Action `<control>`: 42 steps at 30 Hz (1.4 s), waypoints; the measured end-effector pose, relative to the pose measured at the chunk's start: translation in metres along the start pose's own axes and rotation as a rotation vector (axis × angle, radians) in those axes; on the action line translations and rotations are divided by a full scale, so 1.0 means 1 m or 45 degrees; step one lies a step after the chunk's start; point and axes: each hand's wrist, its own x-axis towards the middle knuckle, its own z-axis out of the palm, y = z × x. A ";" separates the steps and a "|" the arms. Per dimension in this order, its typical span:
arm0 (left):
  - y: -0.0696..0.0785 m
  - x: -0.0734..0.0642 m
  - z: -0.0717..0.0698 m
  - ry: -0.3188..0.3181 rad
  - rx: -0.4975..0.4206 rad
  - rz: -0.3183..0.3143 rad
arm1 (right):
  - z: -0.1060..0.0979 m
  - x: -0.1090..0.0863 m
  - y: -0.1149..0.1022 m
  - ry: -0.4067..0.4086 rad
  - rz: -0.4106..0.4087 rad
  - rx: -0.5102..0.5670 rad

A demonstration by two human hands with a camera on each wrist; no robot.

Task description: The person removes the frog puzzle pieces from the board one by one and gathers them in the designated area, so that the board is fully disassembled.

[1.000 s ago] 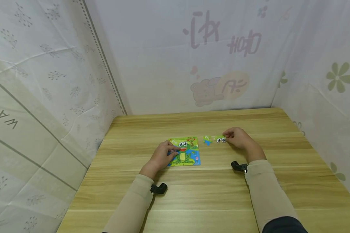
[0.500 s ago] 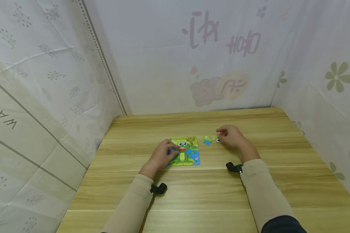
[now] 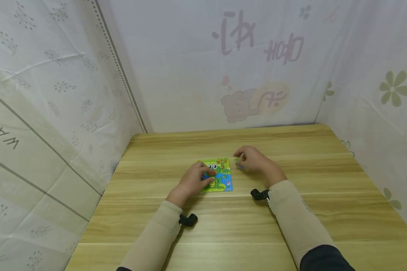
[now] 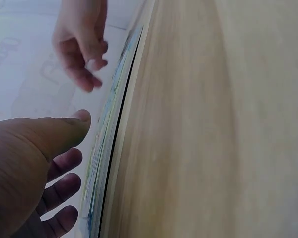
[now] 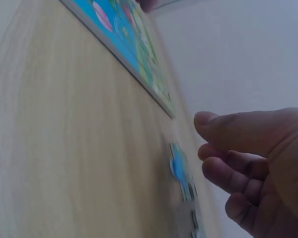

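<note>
The puzzle board [image 3: 225, 180] lies on the table [image 3: 224, 233] before you, with your left hand [image 3: 193, 178] over its left part. To its right, near but apart, lie the loose pieces [image 5: 181, 171] (your right hand [image 3: 252, 159] partly covers them in the head view). Cloth [image 3: 183, 75] stands behind the table.

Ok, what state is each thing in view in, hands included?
Frog puzzle: flat on the table, partly covered by the left hand.
Loose puzzle pieces: flat on the table, apart from the frog puzzle.
Left hand: relaxed, nothing visibly held; contact unclear.
Right hand: near the loose puzzle pieces, nothing visibly held.
</note>
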 end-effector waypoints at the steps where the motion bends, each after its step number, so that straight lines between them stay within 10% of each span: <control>1: 0.000 0.001 0.001 -0.007 -0.002 -0.003 | 0.002 0.002 -0.003 -0.011 -0.012 -0.014; 42: 0.001 0.008 0.011 -0.052 0.189 0.062 | 0.030 0.027 -0.027 -0.088 -0.021 -0.203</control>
